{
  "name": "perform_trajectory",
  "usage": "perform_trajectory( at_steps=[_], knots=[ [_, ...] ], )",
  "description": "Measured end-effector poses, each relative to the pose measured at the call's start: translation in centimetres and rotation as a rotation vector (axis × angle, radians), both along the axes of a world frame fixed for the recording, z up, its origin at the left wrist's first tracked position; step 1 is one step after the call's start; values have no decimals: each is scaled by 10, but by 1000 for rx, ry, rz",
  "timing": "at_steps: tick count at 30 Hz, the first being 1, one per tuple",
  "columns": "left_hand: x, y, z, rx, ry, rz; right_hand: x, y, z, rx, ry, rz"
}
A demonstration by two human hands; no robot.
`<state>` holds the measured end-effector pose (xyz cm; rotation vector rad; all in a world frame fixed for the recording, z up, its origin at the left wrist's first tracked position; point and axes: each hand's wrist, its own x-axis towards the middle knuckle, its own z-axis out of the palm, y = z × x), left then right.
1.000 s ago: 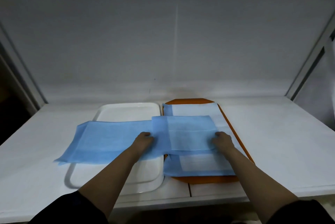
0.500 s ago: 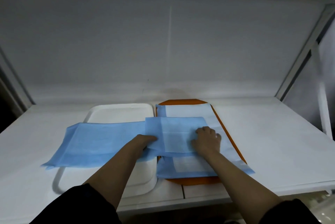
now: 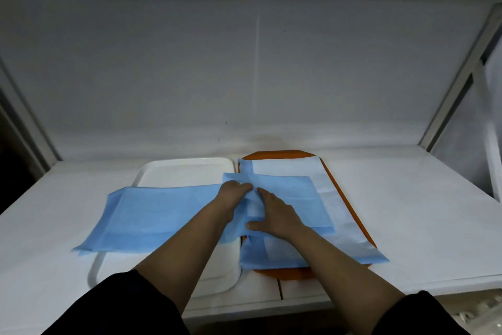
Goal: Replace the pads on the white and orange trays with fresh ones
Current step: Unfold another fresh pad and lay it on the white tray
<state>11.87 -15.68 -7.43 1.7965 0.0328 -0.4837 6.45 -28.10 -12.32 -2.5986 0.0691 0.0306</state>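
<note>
A white tray (image 3: 179, 171) and an orange tray (image 3: 274, 155) lie side by side on the table. One blue pad (image 3: 342, 215) lies along the orange tray. A second, partly folded blue pad (image 3: 152, 215) lies crosswise over both trays, its left end past the white tray's left rim. My left hand (image 3: 231, 195) rests on this pad near the trays' joint, fingers curled over a fold. My right hand (image 3: 274, 214) presses flat on the pad right beside it, thumb spread toward me.
The white table (image 3: 407, 199) stretches to both sides of the trays, with a white back wall behind. A slanted metal frame post (image 3: 459, 76) stands at the right. The table's front edge runs just below the trays.
My right hand has slid left across the folded pad, from its right edge to beside my left hand. The left hand has stayed near the joint of the trays.
</note>
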Motion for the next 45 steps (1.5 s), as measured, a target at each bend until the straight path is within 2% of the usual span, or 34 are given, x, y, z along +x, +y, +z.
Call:
perform_trajectory(
  at_steps=[2,4,7,9,14,18,23,26,28,35,39,43,45],
  knots=[
    [1,1,0,76,-22,-12,0,2,1,-99,-88,-74],
    [3,8,-5,114,-1,47,-1,1,6,-61,-160,-169],
    [-1,24,-16,54,160,211,0,-3,12,-5,-159,-212],
    [-4,31,-26,-67,273,270,2,-4,11,43,-124,-197],
    [-6,35,-23,-152,376,272,-2,0,-3,131,32,-35],
    [-4,40,-27,-90,475,169,-6,7,-4,135,79,52],
    [-1,35,-30,-69,299,90,-7,7,-9,208,107,70],
    [4,28,-32,96,118,15,-7,8,-11,169,108,81],
    [5,17,-24,138,4,-17,-7,9,-12,108,49,49],
    [-8,-32,15,39,-294,-121,-9,-7,13,26,-282,-342],
    [-29,-59,36,-170,-221,-281,-9,-38,40,367,-448,-530],
    [-34,-84,29,3,-392,-425,-12,-83,65,632,-547,-711],
    [-39,-95,22,149,-477,-520,-16,-112,71,781,-578,-800]
  ],
)
